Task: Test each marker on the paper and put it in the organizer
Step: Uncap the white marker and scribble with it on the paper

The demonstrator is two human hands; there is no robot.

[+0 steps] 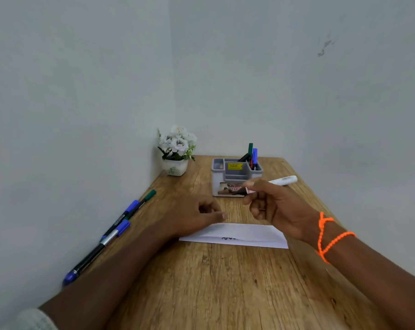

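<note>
My right hand [276, 206] grips a white-barrelled marker [283, 181] above the table, its dark tip end pointing left in front of the grey organizer [237, 172]. Several markers stand in the organizer's right compartment [252, 154]. A white paper [247, 234] with a dark scribble lies below both hands. My left hand [197, 213] hovers over the paper's left end with its fingers loosely curled and holds nothing that I can see. Several markers, blue and green capped [120, 225], lie along the left wall.
A white pot of white flowers [176, 151] stands in the back left corner. The wooden table [225, 282] is narrow, with walls at the left and back.
</note>
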